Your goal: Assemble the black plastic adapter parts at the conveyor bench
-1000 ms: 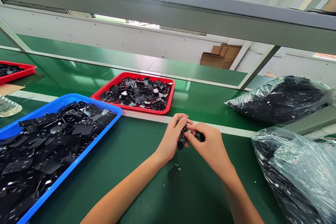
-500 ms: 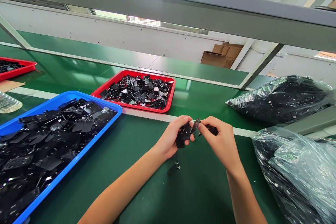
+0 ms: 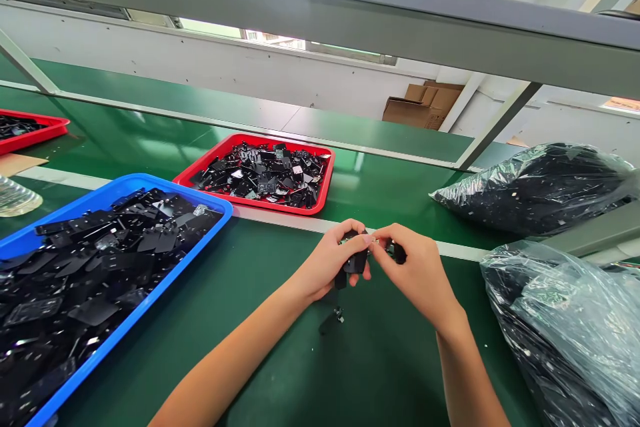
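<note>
Flat black plastic pieces (image 3: 356, 263) are gripped in my left hand (image 3: 333, 261), its thumb pressed on top of them. My right hand (image 3: 413, 267) meets it from the right, thumb and forefinger pinched at the edge of a piece. Another dark piece (image 3: 399, 253) shows inside the curl of the right fingers. What exactly sits between the touching fingertips is too small to make out. Below the hands, a small dark part with a shiny bit (image 3: 339, 315) lies on the green table (image 3: 280, 360).
A blue tray (image 3: 165, 303) heaped with black pieces stands at left. Behind it are a red tray (image 3: 327, 190) of similar pieces and another red tray (image 3: 53, 127). Two plastic bags (image 3: 540, 190) of black pieces lie at right. A grey beam (image 3: 320, 7) crosses above.
My right hand has closed in against the left. My left thumb has come down over the pieces, and the piece held up between the hands now lies lower, against the left-hand pieces.
</note>
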`<state>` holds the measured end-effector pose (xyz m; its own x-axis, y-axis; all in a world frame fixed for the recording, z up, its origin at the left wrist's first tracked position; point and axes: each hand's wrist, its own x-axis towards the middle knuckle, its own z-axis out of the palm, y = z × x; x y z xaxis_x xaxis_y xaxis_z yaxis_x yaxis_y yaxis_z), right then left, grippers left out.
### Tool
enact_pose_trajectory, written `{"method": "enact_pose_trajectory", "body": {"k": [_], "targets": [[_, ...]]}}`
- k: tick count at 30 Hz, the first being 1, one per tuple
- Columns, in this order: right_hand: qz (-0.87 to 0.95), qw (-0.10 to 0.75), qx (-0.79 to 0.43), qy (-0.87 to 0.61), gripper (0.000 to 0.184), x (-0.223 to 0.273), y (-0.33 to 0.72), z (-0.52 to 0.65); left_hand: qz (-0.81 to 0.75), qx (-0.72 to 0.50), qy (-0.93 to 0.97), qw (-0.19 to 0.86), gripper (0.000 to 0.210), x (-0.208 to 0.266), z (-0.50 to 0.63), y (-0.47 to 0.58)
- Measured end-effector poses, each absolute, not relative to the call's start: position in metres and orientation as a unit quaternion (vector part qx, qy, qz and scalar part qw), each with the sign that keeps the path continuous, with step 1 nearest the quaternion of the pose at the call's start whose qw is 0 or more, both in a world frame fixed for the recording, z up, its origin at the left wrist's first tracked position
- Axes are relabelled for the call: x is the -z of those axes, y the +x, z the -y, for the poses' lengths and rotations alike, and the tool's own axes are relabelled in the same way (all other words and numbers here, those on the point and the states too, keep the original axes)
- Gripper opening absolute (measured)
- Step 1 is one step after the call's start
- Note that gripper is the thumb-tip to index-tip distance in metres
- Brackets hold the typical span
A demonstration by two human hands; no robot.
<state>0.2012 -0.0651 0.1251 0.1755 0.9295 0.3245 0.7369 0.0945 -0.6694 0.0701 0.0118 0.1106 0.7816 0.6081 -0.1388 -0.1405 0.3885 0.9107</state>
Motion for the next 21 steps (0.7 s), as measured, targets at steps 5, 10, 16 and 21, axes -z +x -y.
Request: {"method": "enact_pose_trajectory", "body": {"k": [5, 10, 16, 21], "targets": [[0.579, 0.457, -0.23, -0.635, 0.02, -0.1324, 0.2088, 0.0687, -0.202, -0.223, 0.48, 0.824, 0.02, -0.1153, -0.0138, 0.0673], [0.56, 0.457, -0.29, -0.627, 0.022, -0.1339, 0.2086, 0.0682, -0.209, -0.241, 0.487, 0.813, 0.024, -0.1176, -0.0127, 0.0666], [0.55, 0.473, -0.27, -0.633, 0.019, -0.1325, 0.2053, 0.0687, -0.223, -0.245, 0.488, 0.807, 0.024, -0.1181, -0.0132, 0.0662], [0.553, 0.5, -0.212, -0.632, 0.014, -0.1311, 0.2064, 0.0683, -0.217, -0.193, 0.495, 0.818, 0.03, -0.1189, -0.013, 0.0659]]}}
